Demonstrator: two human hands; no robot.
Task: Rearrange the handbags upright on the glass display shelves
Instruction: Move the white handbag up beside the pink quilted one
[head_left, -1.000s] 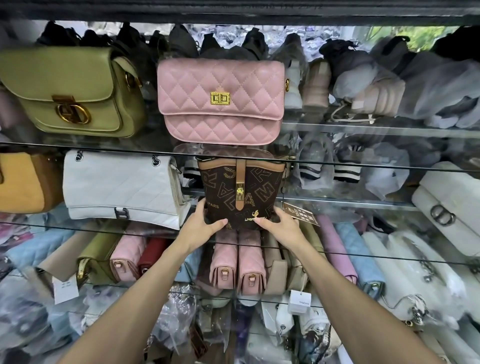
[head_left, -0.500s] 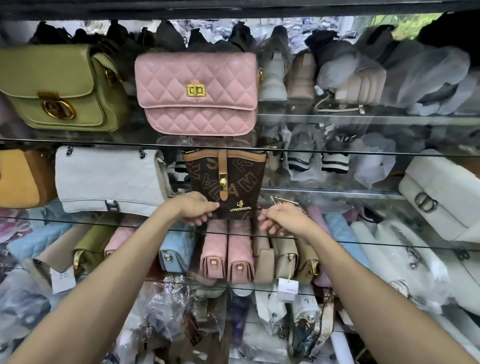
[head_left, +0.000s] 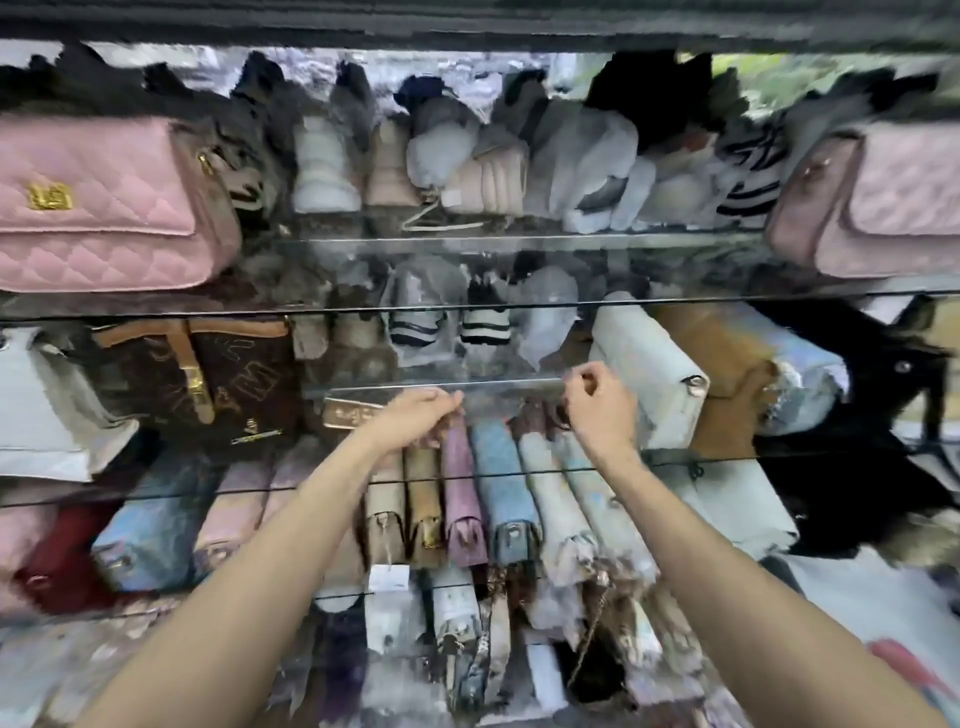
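Reaching toward the middle glass shelf (head_left: 447, 383), both bare hands sit close together over an open stretch of it, between bags. The left hand (head_left: 415, 415) has its fingers curled, its grip near the top of a mauve clutch (head_left: 462, 499) on the shelf below; the picture is too smeared to say whether it pinches anything. The right hand (head_left: 597, 402) is loosely clenched with finger and thumb drawn together, perhaps on something small, though that cannot be told either.

To the left on this shelf a brown monogram bucket bag (head_left: 208, 379) with a tan strap and gold clasp stands upright, neither hand touching it, and a swing tag (head_left: 353, 413) lies just beside its base. It looks already placed, so the hands are probably between bags. To the right, a pale blue-white flap bag (head_left: 644, 374) leans tilted against a tan bag (head_left: 727, 374); it seems the likely next one to straighten.

Above, a pink quilted flap bag (head_left: 104, 208) with a gold turn-lock stands face out at the left, and a paler pink quilted bag (head_left: 872, 202) at the right. Between them, behind the glass, wrapped bags and striped shoes are stacked as stock.

Below the hands, a row of narrow clutches stands packed side by side, clasp ends toward the viewer: beige, tan, mauve, a blue clutch (head_left: 506, 493), then pale ones. Packing keeps them upright. A white price tag (head_left: 388, 577) hangs from one.
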